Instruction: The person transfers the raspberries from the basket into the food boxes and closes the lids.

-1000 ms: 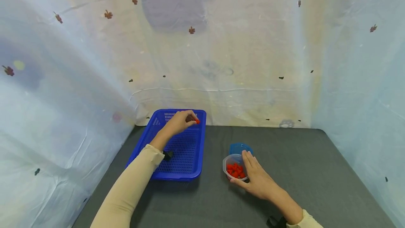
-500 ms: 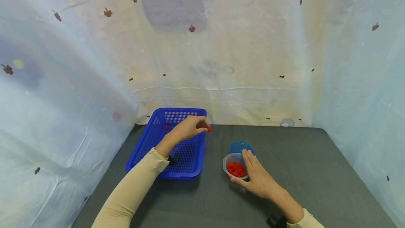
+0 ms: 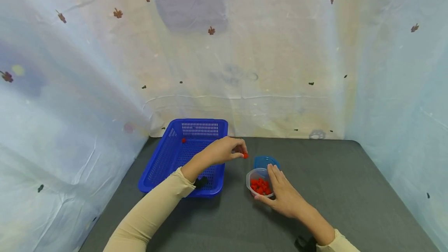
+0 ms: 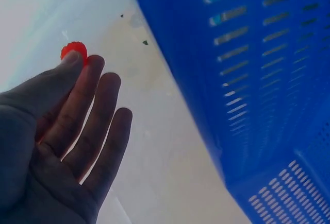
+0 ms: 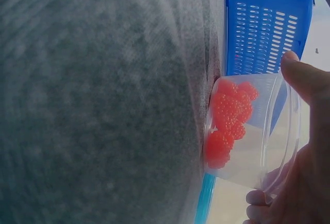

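My left hand (image 3: pixel 225 151) pinches a small bumpy red raspberry-like piece (image 4: pixel 73 51) between thumb and forefinger. In the left wrist view its other fingers stretch out loosely. The hand is in the air past the basket's right rim, short of a clear plastic tub (image 3: pixel 258 173). Several more of these red pieces (image 5: pixel 227 110) lie in the tub's bottom. My right hand (image 3: pixel 287 200) grips the tub at its rim, thumb (image 5: pixel 296 74) on one side and fingers on the other. The tub stands upright on the dark table.
A blue perforated basket (image 3: pixel 151 174) stands left of the tub, partly covered by the left forearm. One red piece (image 3: pixel 183 140) lies near its far left corner. Behind the tub sits a blue lid (image 3: pixel 265 161). A patterned sheet (image 3: pixel 266 49) hangs behind the grey-black table (image 3: pixel 315 166).
My left hand has moved right and nearer, from over the basket to beyond its rim, carrying the red piece. The basket's far red piece has come into view. The right hand stays on the tub.
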`<control>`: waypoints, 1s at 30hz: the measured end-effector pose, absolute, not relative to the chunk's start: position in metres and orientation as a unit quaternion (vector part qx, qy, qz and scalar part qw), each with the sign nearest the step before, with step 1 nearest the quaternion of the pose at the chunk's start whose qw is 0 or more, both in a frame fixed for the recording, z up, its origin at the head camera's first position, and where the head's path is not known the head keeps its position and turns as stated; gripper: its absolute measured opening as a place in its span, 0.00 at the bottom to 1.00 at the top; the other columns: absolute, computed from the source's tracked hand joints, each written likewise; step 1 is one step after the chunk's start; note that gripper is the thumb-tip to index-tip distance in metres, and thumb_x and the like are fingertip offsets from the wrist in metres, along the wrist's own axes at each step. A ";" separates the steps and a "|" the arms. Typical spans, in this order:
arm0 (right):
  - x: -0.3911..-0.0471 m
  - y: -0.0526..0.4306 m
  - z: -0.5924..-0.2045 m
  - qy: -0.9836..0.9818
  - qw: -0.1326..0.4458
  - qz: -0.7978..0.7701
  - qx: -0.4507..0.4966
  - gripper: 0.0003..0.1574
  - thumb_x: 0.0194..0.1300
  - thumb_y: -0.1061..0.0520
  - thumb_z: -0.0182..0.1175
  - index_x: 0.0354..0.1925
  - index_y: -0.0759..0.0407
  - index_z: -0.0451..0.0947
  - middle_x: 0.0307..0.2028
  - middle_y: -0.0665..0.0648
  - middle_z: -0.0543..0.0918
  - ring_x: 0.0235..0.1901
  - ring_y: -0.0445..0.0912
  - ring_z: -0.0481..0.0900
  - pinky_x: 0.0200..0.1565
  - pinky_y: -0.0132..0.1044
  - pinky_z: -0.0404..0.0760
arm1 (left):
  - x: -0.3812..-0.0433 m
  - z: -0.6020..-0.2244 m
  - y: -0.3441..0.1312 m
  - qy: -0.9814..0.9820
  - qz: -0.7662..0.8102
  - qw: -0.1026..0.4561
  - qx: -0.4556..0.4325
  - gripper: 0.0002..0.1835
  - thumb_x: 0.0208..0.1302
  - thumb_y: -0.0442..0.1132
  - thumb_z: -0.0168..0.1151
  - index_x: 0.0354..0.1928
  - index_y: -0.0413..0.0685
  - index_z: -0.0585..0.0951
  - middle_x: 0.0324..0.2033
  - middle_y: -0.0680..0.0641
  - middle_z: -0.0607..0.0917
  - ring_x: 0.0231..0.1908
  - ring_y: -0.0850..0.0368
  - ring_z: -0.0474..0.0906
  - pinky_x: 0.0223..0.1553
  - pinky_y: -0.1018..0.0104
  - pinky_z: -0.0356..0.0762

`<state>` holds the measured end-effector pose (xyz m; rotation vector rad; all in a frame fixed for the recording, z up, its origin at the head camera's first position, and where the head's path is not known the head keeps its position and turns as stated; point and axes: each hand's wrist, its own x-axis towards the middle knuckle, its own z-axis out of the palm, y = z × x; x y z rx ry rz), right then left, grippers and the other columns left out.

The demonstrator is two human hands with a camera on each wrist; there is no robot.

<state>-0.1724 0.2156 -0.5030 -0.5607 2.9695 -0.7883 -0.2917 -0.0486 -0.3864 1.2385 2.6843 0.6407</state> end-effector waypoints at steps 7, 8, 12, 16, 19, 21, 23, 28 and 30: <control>-0.173 0.217 -0.504 0.951 0.010 -0.252 -0.181 0.74 0.70 0.20 0.59 0.85 0.70 0.43 0.84 0.70 0.48 0.84 0.65 0.45 0.80 0.65 0.50 | -0.287 -0.387 -0.036 0.878 0.186 0.054 0.438 0.04 0.77 0.42 0.68 0.48 0.59 0.86 0.43 0.60 0.89 0.43 0.67 0.85 0.49 0.68 0.84; -0.172 0.217 -0.504 0.951 0.011 -0.252 -0.181 0.74 0.70 0.20 0.59 0.85 0.70 0.43 0.85 0.70 0.48 0.84 0.65 0.45 0.80 0.65 0.50 | -0.287 -0.387 -0.034 0.877 0.181 0.054 0.441 0.04 0.77 0.42 0.68 0.48 0.60 0.86 0.43 0.60 0.89 0.43 0.68 0.85 0.49 0.69 0.84; -0.172 0.217 -0.503 0.950 0.012 -0.252 -0.184 0.74 0.70 0.21 0.59 0.85 0.70 0.42 0.85 0.70 0.47 0.84 0.65 0.44 0.80 0.65 0.50 | -0.283 -0.387 -0.024 0.873 0.166 0.061 0.454 0.03 0.76 0.42 0.69 0.48 0.59 0.85 0.41 0.61 0.89 0.43 0.69 0.84 0.49 0.69 0.84; -0.172 0.218 -0.503 0.949 0.010 -0.254 -0.187 0.73 0.71 0.21 0.59 0.85 0.70 0.42 0.85 0.70 0.47 0.84 0.65 0.44 0.80 0.65 0.49 | -0.278 -0.386 -0.014 0.873 0.150 0.072 0.459 0.04 0.76 0.43 0.69 0.48 0.59 0.86 0.41 0.61 0.89 0.42 0.69 0.84 0.48 0.71 0.83; -0.172 0.218 -0.503 0.948 0.008 -0.255 -0.189 0.73 0.71 0.22 0.59 0.85 0.70 0.42 0.85 0.70 0.47 0.84 0.65 0.43 0.80 0.64 0.49 | -0.274 -0.385 -0.009 0.872 0.140 0.082 0.462 0.04 0.76 0.42 0.69 0.49 0.58 0.86 0.41 0.61 0.89 0.43 0.69 0.84 0.48 0.72 0.83; -0.172 0.218 -0.503 0.948 0.007 -0.256 -0.190 0.73 0.71 0.21 0.59 0.85 0.70 0.42 0.85 0.70 0.47 0.84 0.65 0.43 0.80 0.64 0.49 | -0.271 -0.384 -0.006 0.871 0.135 0.086 0.464 0.04 0.76 0.41 0.69 0.49 0.58 0.86 0.41 0.61 0.89 0.43 0.68 0.84 0.48 0.72 0.83; -0.172 0.217 -0.503 0.947 0.007 -0.258 -0.191 0.73 0.71 0.21 0.59 0.85 0.70 0.42 0.85 0.70 0.46 0.84 0.65 0.43 0.80 0.65 0.49 | -0.269 -0.385 -0.004 0.870 0.133 0.089 0.467 0.05 0.76 0.41 0.69 0.49 0.58 0.86 0.41 0.61 0.89 0.43 0.69 0.84 0.48 0.72 0.83; -0.171 0.218 -0.502 0.948 0.009 -0.256 -0.189 0.73 0.71 0.21 0.58 0.85 0.69 0.42 0.85 0.69 0.46 0.84 0.65 0.42 0.80 0.65 0.49 | -0.267 -0.387 -0.001 0.867 0.130 0.092 0.471 0.05 0.76 0.42 0.70 0.49 0.58 0.86 0.41 0.62 0.88 0.43 0.70 0.83 0.48 0.73 0.82; -0.171 0.218 -0.502 0.948 0.011 -0.256 -0.189 0.73 0.71 0.21 0.58 0.85 0.69 0.41 0.85 0.69 0.46 0.84 0.65 0.42 0.80 0.65 0.49 | -0.267 -0.387 -0.001 0.867 0.130 0.092 0.472 0.05 0.75 0.43 0.70 0.50 0.57 0.87 0.41 0.62 0.88 0.43 0.70 0.83 0.48 0.73 0.82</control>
